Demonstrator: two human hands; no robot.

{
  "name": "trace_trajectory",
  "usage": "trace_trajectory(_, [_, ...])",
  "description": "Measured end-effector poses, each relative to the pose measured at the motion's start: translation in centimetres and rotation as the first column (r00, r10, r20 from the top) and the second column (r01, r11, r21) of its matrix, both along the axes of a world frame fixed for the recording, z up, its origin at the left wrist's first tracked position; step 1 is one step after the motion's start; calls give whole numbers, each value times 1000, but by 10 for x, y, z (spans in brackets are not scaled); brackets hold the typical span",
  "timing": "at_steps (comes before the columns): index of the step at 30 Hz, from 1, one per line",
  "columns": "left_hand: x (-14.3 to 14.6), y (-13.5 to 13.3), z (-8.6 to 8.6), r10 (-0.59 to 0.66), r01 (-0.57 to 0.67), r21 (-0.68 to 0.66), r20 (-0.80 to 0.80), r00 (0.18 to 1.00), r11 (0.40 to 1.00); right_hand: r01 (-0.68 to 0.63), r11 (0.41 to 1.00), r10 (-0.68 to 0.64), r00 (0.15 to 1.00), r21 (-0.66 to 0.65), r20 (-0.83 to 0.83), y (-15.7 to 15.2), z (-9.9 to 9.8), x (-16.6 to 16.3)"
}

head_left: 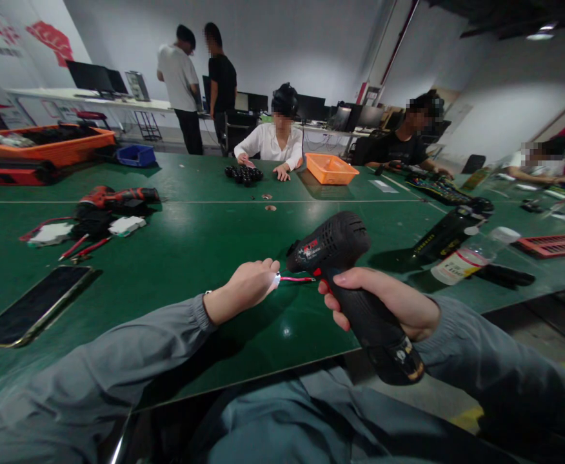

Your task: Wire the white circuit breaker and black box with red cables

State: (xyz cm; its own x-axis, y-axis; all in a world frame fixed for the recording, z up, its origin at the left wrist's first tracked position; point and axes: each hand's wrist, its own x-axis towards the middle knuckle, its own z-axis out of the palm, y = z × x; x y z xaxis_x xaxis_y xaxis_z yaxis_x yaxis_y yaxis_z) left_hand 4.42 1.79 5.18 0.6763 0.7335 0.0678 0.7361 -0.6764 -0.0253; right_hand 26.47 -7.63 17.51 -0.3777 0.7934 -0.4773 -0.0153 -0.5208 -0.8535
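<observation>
My right hand (389, 303) is wrapped round the grip of a black heat gun (333, 248), whose barrel points left and slightly down over the green table (190, 245). My left hand (248, 283) is closed in a pinch on one end of a short red wire (296, 279). The wire runs right from my fingertips to just under the gun's nozzle. Both forearms wear grey sleeves. What lies at the wire's pinched end looks whitish and is too small to make out.
A dark phone (33, 306) lies at the near left. Farther left are a red drill (113, 196), red wires and white parts. A plastic bottle (471, 258) lies at the right. Across the table a seated person (275, 138) has black balls (244, 174) and an orange tray (331, 169).
</observation>
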Motion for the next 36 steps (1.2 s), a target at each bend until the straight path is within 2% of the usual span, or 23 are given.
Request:
trace_trajectory(9, [-1, 0, -4, 20, -20, 15, 9, 1000, 1000, -32, 999, 31, 999, 44, 25, 0, 0, 2])
trace_trajectory(14, [-1, -1, -2, 23, -23, 40, -4, 1000, 999, -20, 996, 17, 999, 85, 39, -7, -1, 14])
trace_trajectory(17, [-1, -2, -2, 27, -26, 43, -19, 999, 999, 29, 984, -46, 994, 176, 94, -10, 3, 32])
trace_trajectory(19, [0, -3, -2, 49, -47, 48, -33, 998, 998, 18, 950, -91, 971, 311, 222, -7, 6, 47])
trace_trajectory(21, [0, -4, 0, 58, -56, 57, -37, 998, 997, -86, 883, -138, 892, 462, 430, 2, 4, 64])
trace_trajectory(22, [0, -4, 1, 51, -49, 66, -34, 998, 997, -168, 841, -168, 822, 514, 544, 8, 1, 74])
trace_trajectory(24, [1, -6, 5, 31, -29, 96, -18, 999, 995, -295, 744, -295, 660, 599, 691, 24, -13, 95])
trace_trajectory(26, [3, -8, 9, 17, -17, 138, 2, 1000, 990, -405, 710, -411, 424, 575, 807, 44, -35, 118])
trace_trajectory(28, [8, -9, 12, 16, -18, 172, 14, 1000, 985, -445, 748, -445, 215, 492, 870, 65, -61, 142])
trace_trajectory(29, [10, -8, 12, 9, -11, 179, 14, 1000, 984, -442, 783, -415, 155, 439, 897, 76, -74, 153])
trace_trajectory(32, [19, -3, 8, -16, 15, 168, 1, 1000, 986, -407, 850, -335, 69, 333, 940, 107, -104, 182])
trace_trajectory(34, [25, 2, 3, -36, 37, 147, -8, 999, 988, -362, 890, -288, 26, 278, 957, 124, -116, 196])
trace_trajectory(36, [28, 7, -3, -49, 50, 133, -10, 999, 990, -335, 913, -230, 48, 233, 972, 139, -122, 207])
